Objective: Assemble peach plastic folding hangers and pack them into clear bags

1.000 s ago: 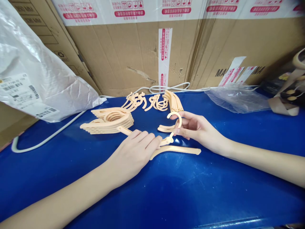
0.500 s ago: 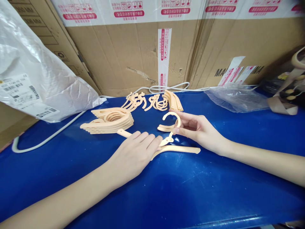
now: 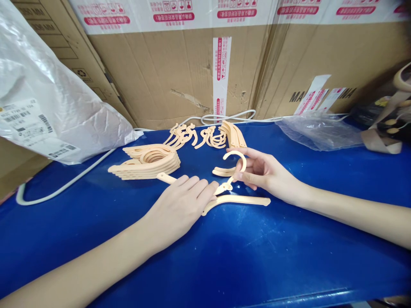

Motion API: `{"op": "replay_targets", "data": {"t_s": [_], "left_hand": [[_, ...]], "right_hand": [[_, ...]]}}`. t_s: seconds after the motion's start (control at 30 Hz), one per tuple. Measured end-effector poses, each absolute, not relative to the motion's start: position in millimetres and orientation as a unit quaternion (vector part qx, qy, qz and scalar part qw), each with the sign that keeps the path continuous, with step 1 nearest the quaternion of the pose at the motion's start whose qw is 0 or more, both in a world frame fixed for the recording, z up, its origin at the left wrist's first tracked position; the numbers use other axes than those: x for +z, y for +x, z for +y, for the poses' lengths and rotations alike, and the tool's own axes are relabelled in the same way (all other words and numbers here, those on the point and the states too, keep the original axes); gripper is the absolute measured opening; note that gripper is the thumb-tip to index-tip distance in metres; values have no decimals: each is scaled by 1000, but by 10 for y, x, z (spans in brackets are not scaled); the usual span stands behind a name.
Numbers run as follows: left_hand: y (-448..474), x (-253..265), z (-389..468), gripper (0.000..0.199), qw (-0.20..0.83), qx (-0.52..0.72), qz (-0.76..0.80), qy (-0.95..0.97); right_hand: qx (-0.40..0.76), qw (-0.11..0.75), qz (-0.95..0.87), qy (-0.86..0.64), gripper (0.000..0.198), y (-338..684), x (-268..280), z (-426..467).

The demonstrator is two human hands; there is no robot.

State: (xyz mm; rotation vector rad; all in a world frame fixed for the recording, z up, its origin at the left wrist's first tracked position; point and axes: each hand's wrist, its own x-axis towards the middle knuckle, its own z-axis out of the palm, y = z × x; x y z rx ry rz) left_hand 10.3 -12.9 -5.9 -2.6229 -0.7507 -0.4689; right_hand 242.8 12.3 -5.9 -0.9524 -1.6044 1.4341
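Note:
My left hand is closed round a cream plastic hanger arm, whose holed end sticks out to the left. Between thumb and fingers my right hand pinches a curved hanger hook. The hook's lower end meets the hanger arm just right of my left fingers; whether they are joined I cannot tell. Directly below lies another loose hanger arm, close to my left fingertips. Behind the hook, partly covered by my right hand, is a further curved piece.
A stack of folded hangers sits on the blue table at left. Loose hooks and several hanger arms lie farther back. A plastic bag, a white cable, a silver package and cardboard boxes surround them.
The hook in my right hand has tilted and shifted slightly to the right, and my right fingers have moved with it. My left hand stays nearly in place on the hanger arm.

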Motion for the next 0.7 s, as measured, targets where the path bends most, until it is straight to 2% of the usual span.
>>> {"op": "replay_targets", "data": {"t_s": [0.1,0.37,0.7], "left_hand": [[94,-57,-117,32,174,-164,-276,-931],[87,-57,-104,36,127,-179,-278,-935],[85,-67,-107,33,148,-196,-259,-934]], "right_hand": [[560,378,-631,-382,63,2425,-42,120],[583,372,-621,-369,64,2433,-44,150],[600,369,-622,-342,65,2470,-90,184]]}}
